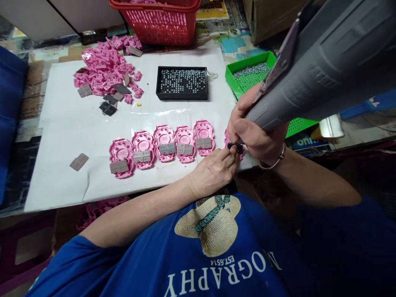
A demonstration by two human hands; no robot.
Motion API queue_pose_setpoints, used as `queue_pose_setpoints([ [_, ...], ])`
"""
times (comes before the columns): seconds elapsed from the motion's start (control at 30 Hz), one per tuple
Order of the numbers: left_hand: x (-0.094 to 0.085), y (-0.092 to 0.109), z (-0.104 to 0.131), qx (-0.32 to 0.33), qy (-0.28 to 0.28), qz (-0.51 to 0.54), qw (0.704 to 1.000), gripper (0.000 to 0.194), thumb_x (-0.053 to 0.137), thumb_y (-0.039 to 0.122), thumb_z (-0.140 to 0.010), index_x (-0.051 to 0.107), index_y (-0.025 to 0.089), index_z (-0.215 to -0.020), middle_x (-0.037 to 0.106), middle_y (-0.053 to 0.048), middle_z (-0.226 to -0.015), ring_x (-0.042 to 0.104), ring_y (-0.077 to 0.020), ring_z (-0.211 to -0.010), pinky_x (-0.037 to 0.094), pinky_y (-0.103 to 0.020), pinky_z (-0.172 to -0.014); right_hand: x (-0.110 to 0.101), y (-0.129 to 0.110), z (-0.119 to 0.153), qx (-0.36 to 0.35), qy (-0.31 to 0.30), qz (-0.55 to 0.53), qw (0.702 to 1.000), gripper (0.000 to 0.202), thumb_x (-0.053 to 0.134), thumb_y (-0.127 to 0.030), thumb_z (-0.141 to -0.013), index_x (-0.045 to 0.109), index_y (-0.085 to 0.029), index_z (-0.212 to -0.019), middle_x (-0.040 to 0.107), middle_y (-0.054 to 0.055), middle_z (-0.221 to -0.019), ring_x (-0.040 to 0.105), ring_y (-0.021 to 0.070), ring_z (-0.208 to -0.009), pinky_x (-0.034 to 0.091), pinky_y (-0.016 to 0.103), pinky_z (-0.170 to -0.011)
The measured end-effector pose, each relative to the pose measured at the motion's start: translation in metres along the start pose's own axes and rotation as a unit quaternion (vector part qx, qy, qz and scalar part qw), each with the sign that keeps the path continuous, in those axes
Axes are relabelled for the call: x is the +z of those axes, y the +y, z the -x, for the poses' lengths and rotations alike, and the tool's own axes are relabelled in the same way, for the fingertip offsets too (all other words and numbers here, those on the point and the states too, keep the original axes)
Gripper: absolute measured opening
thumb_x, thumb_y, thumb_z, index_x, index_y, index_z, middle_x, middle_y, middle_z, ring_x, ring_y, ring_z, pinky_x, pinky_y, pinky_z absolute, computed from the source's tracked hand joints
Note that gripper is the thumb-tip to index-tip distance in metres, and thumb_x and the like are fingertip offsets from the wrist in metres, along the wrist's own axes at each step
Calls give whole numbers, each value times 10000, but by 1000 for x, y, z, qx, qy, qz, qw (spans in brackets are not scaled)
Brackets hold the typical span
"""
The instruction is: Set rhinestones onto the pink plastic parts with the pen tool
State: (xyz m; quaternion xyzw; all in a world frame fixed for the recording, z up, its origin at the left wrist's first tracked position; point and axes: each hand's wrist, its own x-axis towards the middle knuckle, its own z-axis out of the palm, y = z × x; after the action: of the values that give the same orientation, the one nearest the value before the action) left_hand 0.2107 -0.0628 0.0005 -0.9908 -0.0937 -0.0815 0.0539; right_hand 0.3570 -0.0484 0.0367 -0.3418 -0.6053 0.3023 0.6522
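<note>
My right hand [258, 134] is closed around a large grey electric screwdriver [306, 88], which slants down from the upper right. Its tip is hidden behind the hand. Below it, at the sheet's right edge, lies a pink plastic casing [226, 134], mostly covered by my hands. On that casing sits a small black plate [238, 147], pinched down by the fingers of my left hand [216, 169]. To the left stands a row of several pink casings [163, 134], each with a grey plate [167, 149] across its lower part.
A black tray [182, 98] of upright screws sits mid-sheet; a green tray [230, 78] of screws is beyond my right hand. Pink parts [103, 66] are heaped back left, near a red basket [157, 24]. One loose grey plate [79, 161] lies at left.
</note>
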Motion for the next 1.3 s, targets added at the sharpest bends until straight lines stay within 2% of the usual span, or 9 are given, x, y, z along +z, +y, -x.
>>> queue_pose_setpoints([
  [0.1, -3, 0, -1, -1, -19, -1, 1000, 390, 279, 103, -1045, 587, 23, -1271, 699, -154, -1183, 650, -199, -1036, 559, -312, -828, 0, 1, -4, 28, -8, -11, 1000, 351, 757, -537, -784, 576, -268, -920, 444, -111, -557, 426, 61, -406, 428, 220, -423],
  [0.2, -5, 0, -1, -4, -31, -15, 999, 403, 274, 87, -1042, 583, 50, -1300, 663, -157, -1286, 644, -182, -1047, 553, -296, -815, -6, -6, -12, 26, -3, -51, 998, 329, 784, -400, -791, 613, -279, -1043, 505, -99, -595, 456, 76, -417, 397, 230, -397],
  [0.4, -1, -2, 5, -2, 19, -13, 1000, 327, 390, 112, -1026, 608, 28, -1255, 648, -190, -1312, 647, -182, -969, 541, -299, -800, -40, -29, -21, -104, 155, 127, 974, 266, 790, -360, -789, 695, -318, -1034, 563, -70, -612, 473, 101, -437, 386, 266, -426],
  [0.53, -1, -4, 9, -14, 37, -27, 999, 294, 437, 113, -1010, 638, 27, -1207, 661, -185, -1285, 632, -189, -943, 527, -299, -773, -56, -24, -8, -59, 218, 219, 949, 303, 797, -468, -760, 667, -306, -981, 534, -57, -608, 471, 118, -415, 402, 292, -416],
  [0.63, -5, -6, 10, -16, 23, -22, 999, 298, 428, 124, -1015, 642, 43, -1206, 653, -182, -1289, 621, -189, -958, 512, -301, -760, -50, -18, 0, -31, 244, 221, 944, 285, 774, -476, -769, 658, -336, -989, 552, -50, -622, 484, 141, -427, 411, 318, -430],
  [0.73, -9, -10, 15, -18, 18, -24, 999, 289, 427, 140, -1018, 661, 74, -1175, 644, -162, -1305, 611, -191, -964, 501, -310, -760, -33, -14, 1, -52, 246, 173, 952, 270, 784, -405, -758, 670, -318, -987, 564, -60, -603, 473, 133, -415, 404, 312, -424],
  [0.97, -19, -39, 42, -86, 132, 4, 987, 232, 535, 193, -991, 662, 114, -1169, 690, -114, -1250, 590, -221, -1015, 471, -343, -838, -15, -15, -7, -61, 221, 110, 967, 241, 796, -360, -785, 687, -328, -997, 572, -53, -623, 464, 139, -416, 359, 324, -408],
  [1.13, -19, -59, 47, -123, 46, 47, 990, 212, 529, 202, -994, 677, 168, -1143, 733, -80, -1131, 599, -221, -964, 435, -360, -816, -22, -23, -9, -57, 210, 94, 971, 252, 771, -382, -810, 672, -317, -1032, 527, -46, -605, 479, 146, -434, 402, 321, -444],
  [1.3, -17, -62, 42, -119, 38, 74, 989, 190, 544, 241, -999, 693, 181, -1101, 747, -52, -1054, 600, -205, -924, 415, -359, -824, -29, -18, -9, -66, 211, 107, 969, 341, 784, -442, -780, 654, -274, -1047, 540, -40, -615, 468, 135, -424, 403, 318, -442],
])
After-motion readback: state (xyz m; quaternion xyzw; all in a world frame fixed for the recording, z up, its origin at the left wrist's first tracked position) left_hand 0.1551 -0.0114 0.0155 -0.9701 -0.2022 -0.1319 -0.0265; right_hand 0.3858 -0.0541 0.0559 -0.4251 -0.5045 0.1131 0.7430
